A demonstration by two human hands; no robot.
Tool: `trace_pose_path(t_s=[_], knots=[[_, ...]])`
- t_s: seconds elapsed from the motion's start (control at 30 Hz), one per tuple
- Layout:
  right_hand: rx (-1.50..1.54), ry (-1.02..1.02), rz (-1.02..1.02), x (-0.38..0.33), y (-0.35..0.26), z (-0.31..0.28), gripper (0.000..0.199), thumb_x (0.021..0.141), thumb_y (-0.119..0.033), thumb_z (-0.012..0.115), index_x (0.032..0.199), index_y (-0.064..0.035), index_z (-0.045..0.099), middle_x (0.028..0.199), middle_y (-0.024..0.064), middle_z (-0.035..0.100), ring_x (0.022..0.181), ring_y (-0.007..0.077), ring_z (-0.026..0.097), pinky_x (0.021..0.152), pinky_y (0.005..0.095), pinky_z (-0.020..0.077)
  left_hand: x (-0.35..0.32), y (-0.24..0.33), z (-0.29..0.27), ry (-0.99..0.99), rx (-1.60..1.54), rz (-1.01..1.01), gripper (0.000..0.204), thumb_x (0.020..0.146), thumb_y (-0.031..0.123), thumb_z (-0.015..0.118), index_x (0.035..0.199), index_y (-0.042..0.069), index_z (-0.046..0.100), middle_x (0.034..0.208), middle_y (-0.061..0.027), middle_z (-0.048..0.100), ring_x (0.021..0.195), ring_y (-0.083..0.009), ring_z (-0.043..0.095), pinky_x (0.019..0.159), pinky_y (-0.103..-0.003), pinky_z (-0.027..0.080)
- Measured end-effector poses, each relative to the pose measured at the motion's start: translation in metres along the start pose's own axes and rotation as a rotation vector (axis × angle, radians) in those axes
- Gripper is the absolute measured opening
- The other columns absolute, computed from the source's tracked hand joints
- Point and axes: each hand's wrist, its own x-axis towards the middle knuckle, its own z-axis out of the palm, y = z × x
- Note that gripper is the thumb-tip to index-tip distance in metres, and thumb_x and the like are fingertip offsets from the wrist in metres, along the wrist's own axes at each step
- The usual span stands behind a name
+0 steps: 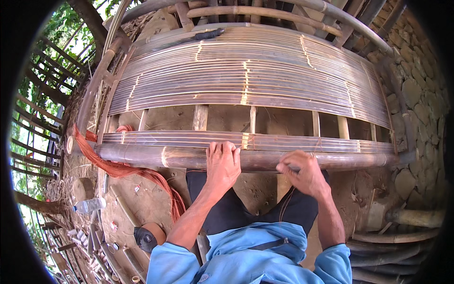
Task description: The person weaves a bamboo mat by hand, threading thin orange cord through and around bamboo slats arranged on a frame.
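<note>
Slat strip [272, 142], open gap [283, 120] behind; left hand [223, 163] curled over pole [257, 160]; right hand [305, 171] blurred; both grips unclear.

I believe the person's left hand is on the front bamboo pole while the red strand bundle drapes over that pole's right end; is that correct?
Not quite: the head view shows the red strand bundle draped over the left end of the front bamboo pole. The left hand is on it.

This is a rustic bamboo workshop: cut bamboo lengths [109, 255] lie heaped on the bare earth floor [344, 182], near a slatted bamboo frame [189, 90] and a hank of orange-red fibre [106, 166]. A rough stone wall [421, 94] stands right; foliage [61, 21] shows through a pole fence [38, 202] on the left.
</note>
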Motion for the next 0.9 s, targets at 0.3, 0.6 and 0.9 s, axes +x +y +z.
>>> trace_pose_path(t_s=[0.3,0.6,0.9], knots=[[-0.009,0.143,0.178,0.023,0.054,-0.009,0.02,0.092,-0.016,0.078,0.093,0.0033,0.075,0.089,0.016,0.072,0.079,0.0306,0.069,0.071,0.0416,0.0533,-0.001,-0.125,-0.229,-0.217,-0.63,-0.47,0.008,0.091,0.011,0.07,0.086,0.006,0.074,0.096,-0.0072,0.075,0.089,-0.0142,0.067,0.084,-0.031,0.057],[0.084,0.049,0.282,0.087,0.08,0.018,0.025,0.093,-0.017,0.074,0.111,0.0005,0.074,0.1,0.0193,0.076,0.091,0.0349,0.076,0.084,0.0391,0.0601,0.065,-0.144,-0.254,0.206,-0.727,-0.44,0.031,0.102,0.015,0.061,0.128,0.002,0.068,0.099,-0.0016,0.067,0.066,-0.0011,0.045,0.056,-0.015,0.039],[-0.185,-0.288,0.422,0.142,0.08,0.063,0.043,0.087,-0.019,0.063,0.127,-0.0065,0.071,0.113,0.0256,0.073,0.108,0.043,0.069,0.095,0.0457,0.0558,0.114,-0.04,0.048,-0.483,-0.093,-0.116,0.016,0.083,0.008,0.068,0.092,0.006,0.08,0.089,-0.0193,0.077,0.085,-0.0366,0.076,0.08,-0.046,0.06]])
